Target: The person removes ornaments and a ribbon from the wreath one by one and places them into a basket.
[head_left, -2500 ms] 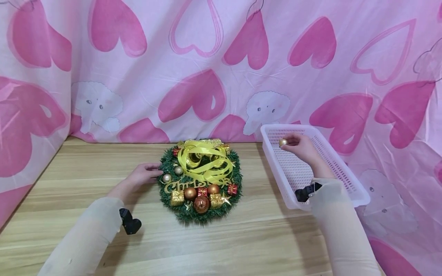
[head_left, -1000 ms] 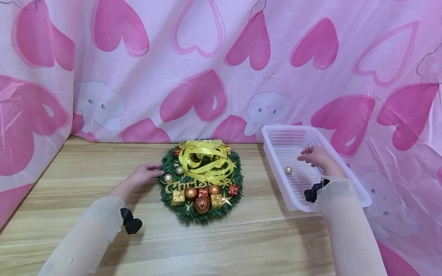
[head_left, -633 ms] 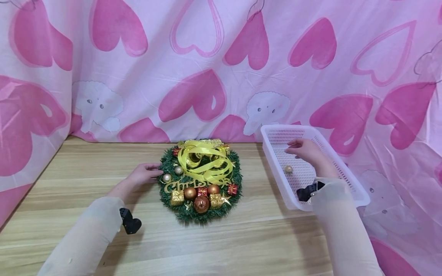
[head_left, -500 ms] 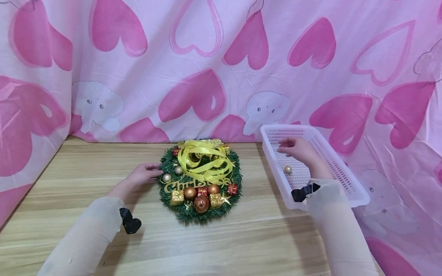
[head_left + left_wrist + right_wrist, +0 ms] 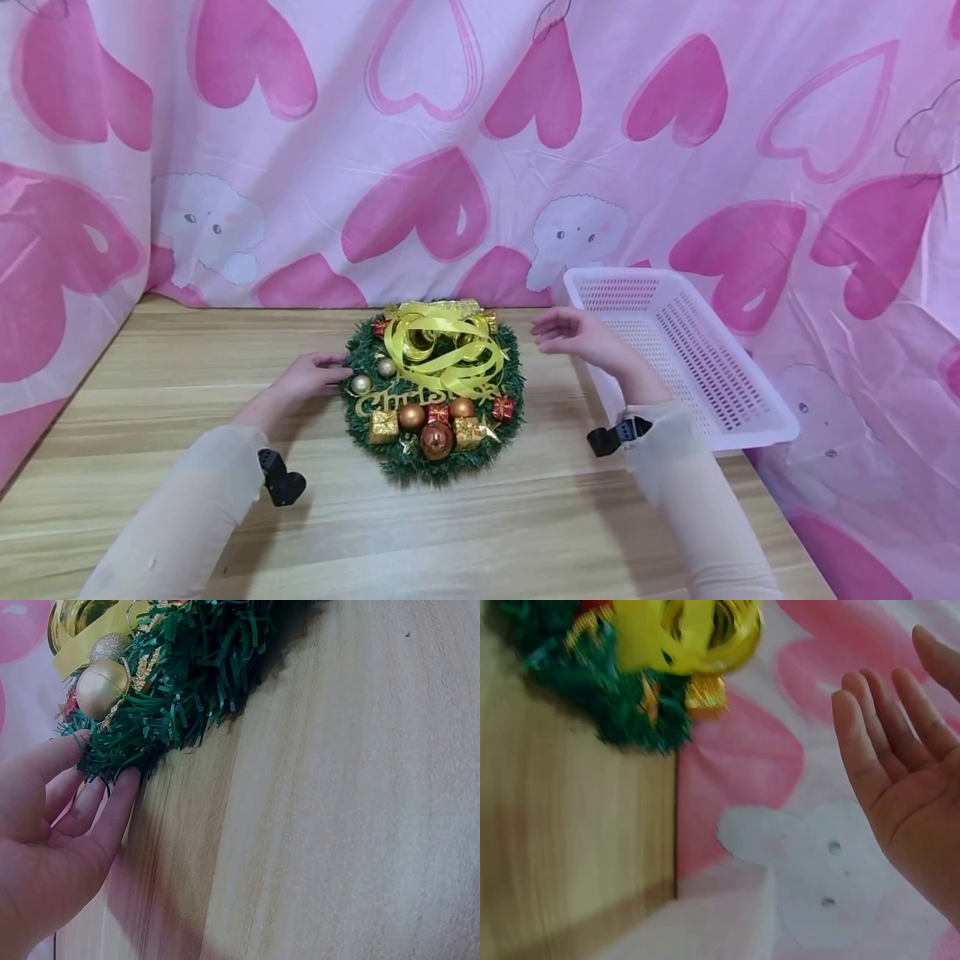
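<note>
On the wooden table lies a green Christmas wreath [image 5: 442, 471] with gold baubles, small gift boxes, stars and gold lettering. A yellow ribbon [image 5: 480, 367] loops over its bells. My left hand [image 5: 309, 375] touches the wreath's left edge with its fingertips, beside a gold bauble [image 5: 103, 690]. The fingers are nearly straight and the palm is free. My right hand [image 5: 573, 333] hovers between the wreath and a white plastic basket [image 5: 720, 350]. Its fingers are extended and hold nothing in the right wrist view. The forearm covers part of the basket's floor.
A pink heart-patterned curtain [image 5: 420, 200] hangs behind the table [image 5: 480, 550] and along both sides. The basket stands at the back right, near the curtain. Black wrist cameras sit on both forearms.
My right hand first held a small gold bauble over the basket and released it inside. It has since moved left out of the basket; the bauble is now hidden. The left hand stayed put.
</note>
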`<state>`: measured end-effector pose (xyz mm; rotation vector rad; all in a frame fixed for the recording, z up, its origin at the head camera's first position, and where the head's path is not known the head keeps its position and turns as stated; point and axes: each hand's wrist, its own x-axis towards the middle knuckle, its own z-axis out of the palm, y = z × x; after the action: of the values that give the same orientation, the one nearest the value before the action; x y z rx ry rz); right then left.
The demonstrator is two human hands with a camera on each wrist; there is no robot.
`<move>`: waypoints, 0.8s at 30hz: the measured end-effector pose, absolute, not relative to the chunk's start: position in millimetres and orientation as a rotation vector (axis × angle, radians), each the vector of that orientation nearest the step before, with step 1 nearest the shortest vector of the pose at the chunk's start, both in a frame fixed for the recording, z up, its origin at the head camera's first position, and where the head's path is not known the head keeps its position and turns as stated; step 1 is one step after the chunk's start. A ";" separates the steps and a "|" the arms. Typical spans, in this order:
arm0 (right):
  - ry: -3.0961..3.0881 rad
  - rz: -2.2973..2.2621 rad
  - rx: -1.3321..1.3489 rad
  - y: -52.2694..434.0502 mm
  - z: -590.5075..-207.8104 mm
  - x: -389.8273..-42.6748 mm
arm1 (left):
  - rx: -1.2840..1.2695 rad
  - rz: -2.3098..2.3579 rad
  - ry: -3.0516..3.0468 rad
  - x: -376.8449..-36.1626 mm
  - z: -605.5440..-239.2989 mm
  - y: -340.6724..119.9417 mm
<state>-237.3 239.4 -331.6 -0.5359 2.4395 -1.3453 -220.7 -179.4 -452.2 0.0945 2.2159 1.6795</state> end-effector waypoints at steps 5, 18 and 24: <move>2.296 -1.404 -0.648 222.1 -347.9 -235.2 | 0.099 1.676 2.218 -220.0 -451.0 -179.2; 2.138 -1.315 -0.755 194.2 -377.7 -229.5 | 0.106 1.676 2.211 -220.2 -450.9 -178.8; 2.109 -1.236 -0.838 184.2 -389.1 -227.4 | 0.101 1.672 2.218 -221.3 -451.9 -178.8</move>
<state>-227.4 184.2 -389.1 -0.8383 2.1095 -1.2362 -221.3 -178.8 -451.9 0.1013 2.2182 1.6716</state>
